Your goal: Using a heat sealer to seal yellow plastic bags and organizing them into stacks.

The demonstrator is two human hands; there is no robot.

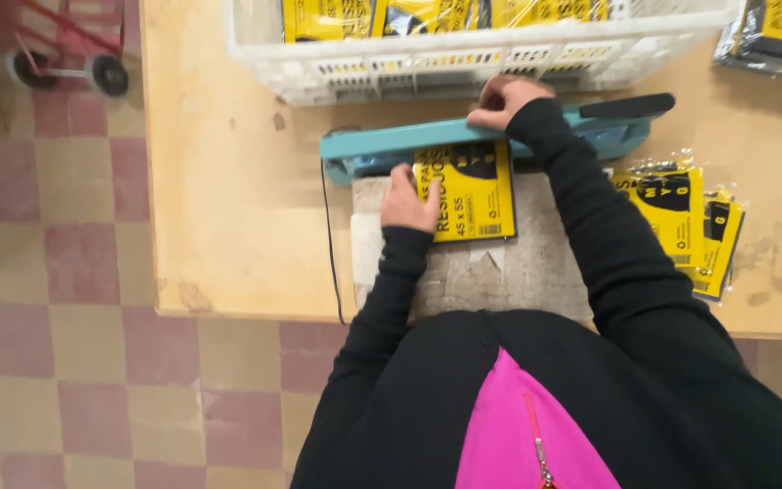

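Yellow packet (pixel 472 190) lies upright under the teal sealer bar (pixel 409 140) — left hand (pixel 409 199) flat on it, right hand (pixel 504 100) pressing the bar.

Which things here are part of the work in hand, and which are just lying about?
In use:
left hand on the yellow packet
right hand pressing the teal sealer arm
grey pad underneath

Lying about:
packets beside
white crate
red trolley
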